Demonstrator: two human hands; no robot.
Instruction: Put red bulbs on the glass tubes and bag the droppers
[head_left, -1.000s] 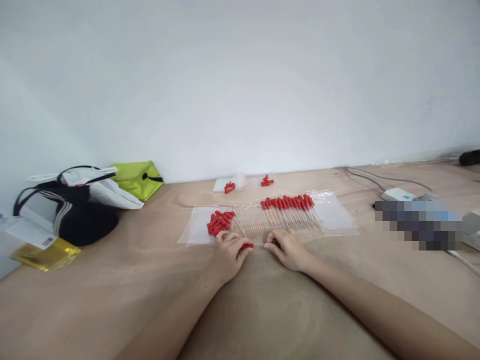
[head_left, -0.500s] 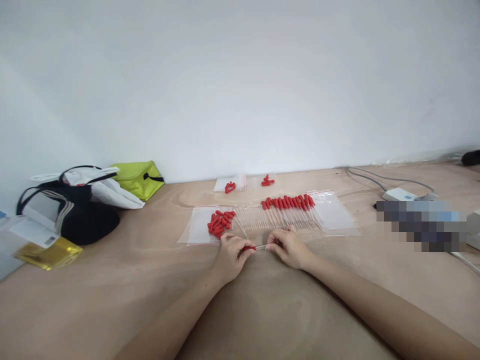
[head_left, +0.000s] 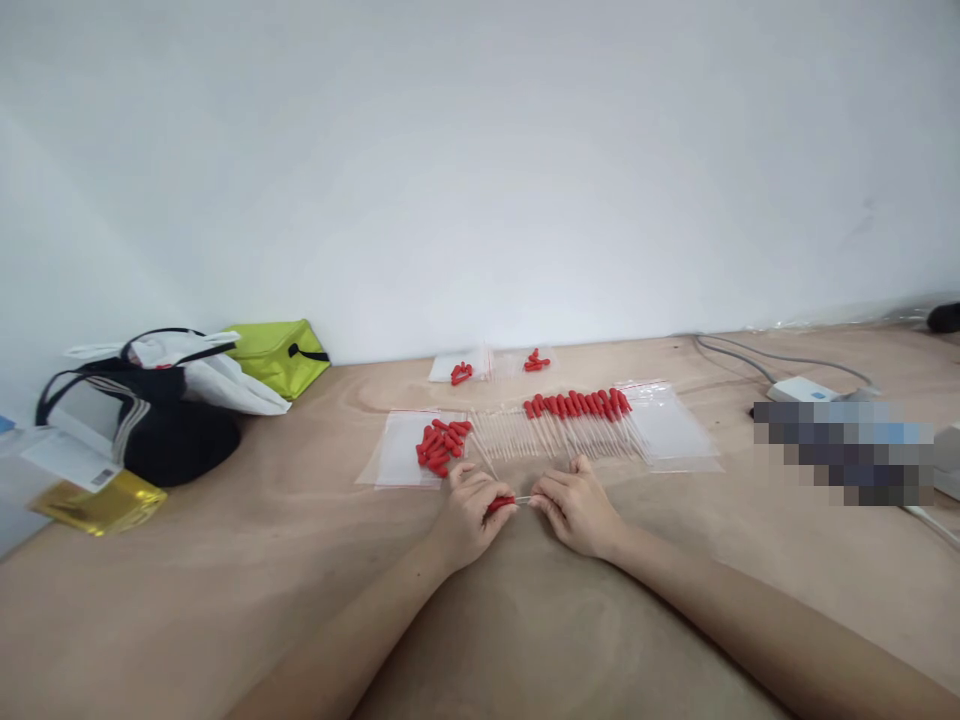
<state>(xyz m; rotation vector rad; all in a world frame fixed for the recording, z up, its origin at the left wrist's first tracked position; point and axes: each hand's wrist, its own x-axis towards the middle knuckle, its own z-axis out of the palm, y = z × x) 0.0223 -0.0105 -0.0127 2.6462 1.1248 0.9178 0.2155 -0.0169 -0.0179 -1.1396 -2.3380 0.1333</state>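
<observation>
My left hand [head_left: 471, 515] pinches a red cap [head_left: 501, 504] between thumb and fingers. From the cap's right end a thin pale stick [head_left: 523, 499] runs to my right hand [head_left: 576, 508], whose fingertips are closed on it. Behind my left hand, a heap of red caps [head_left: 442, 445] lies on a clear plastic bag [head_left: 397, 450]. Beyond my hands, pale sticks [head_left: 502, 435] lie side by side in a row. Those on the right of the row bear red caps [head_left: 577, 404] at their far ends, beside another clear bag [head_left: 679, 435].
Two small bags with red pieces [head_left: 461, 373] [head_left: 536, 360] lie near the wall. On the left are a lime-green bag [head_left: 274, 355], a black cap [head_left: 180, 440] and a gold packet [head_left: 105, 503]. A white adapter [head_left: 802, 389] with grey cables sits at the right, beside a blurred-out object.
Both hands have shifted slightly nearer to me, and the gap between them is a little smaller. The red cap and stick are still held between them.
</observation>
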